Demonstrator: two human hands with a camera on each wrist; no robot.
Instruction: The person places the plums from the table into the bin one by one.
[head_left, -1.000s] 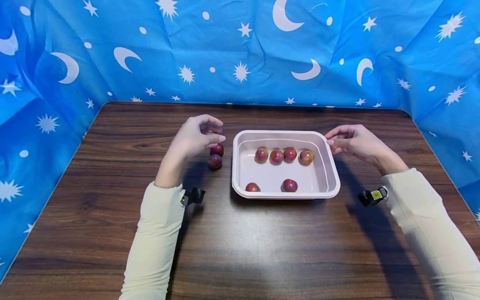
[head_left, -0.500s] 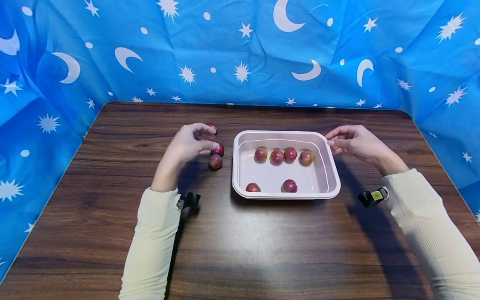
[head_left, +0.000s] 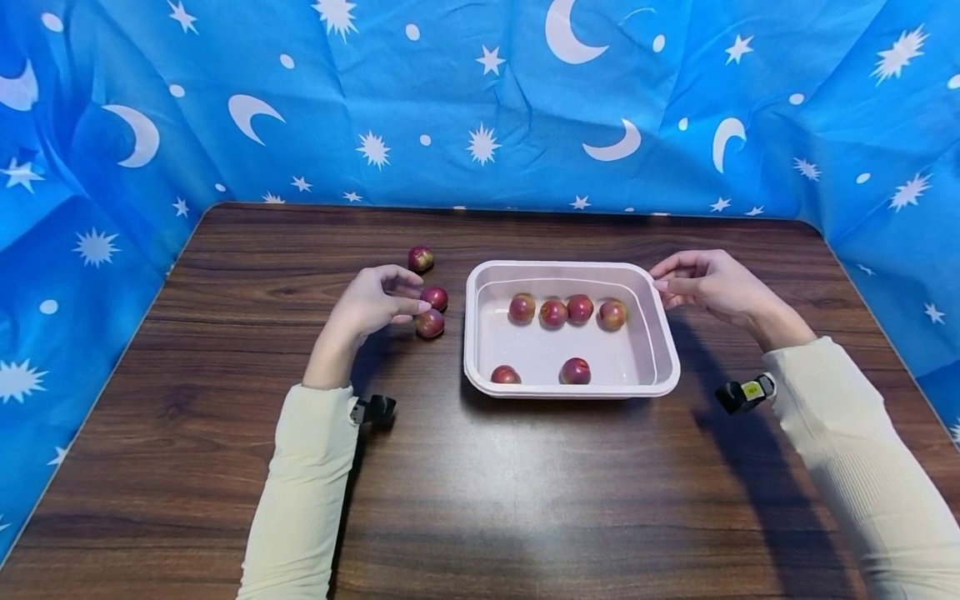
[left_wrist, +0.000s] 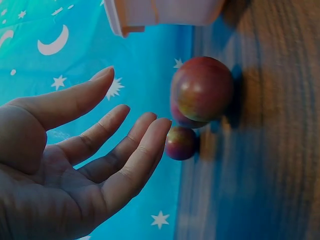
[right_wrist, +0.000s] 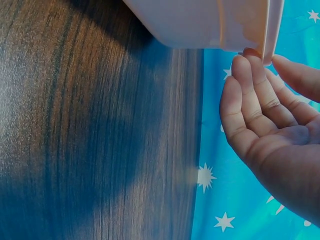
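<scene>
In the head view, my left hand (head_left: 371, 302) hovers just left of a short line of plums on the table. The far plum (head_left: 421, 259) is reddish with a yellowish patch; the middle plum (head_left: 433, 298) and near plum (head_left: 430, 323) are darker red. The left wrist view has the thumb (left_wrist: 75, 102) and fingers spread apart, holding nothing, with the nearest plum (left_wrist: 204, 89) beyond the fingertips. My right hand (head_left: 708, 283) pinches the right rim of a white plastic tray (head_left: 536, 346) between thumb and fingers. Several plums (head_left: 553, 313) lie inside it.
The tray stands on a dark wood-grain table (head_left: 480, 500), right of the loose plums. A blue cloth (head_left: 450, 92) with white moons and stars hangs behind the table and along its sides.
My left hand has drawn back toward me and slightly left, uncovering the far plum. One plum at the tray's near side has shifted slightly left. The right hand stays at the rim.
</scene>
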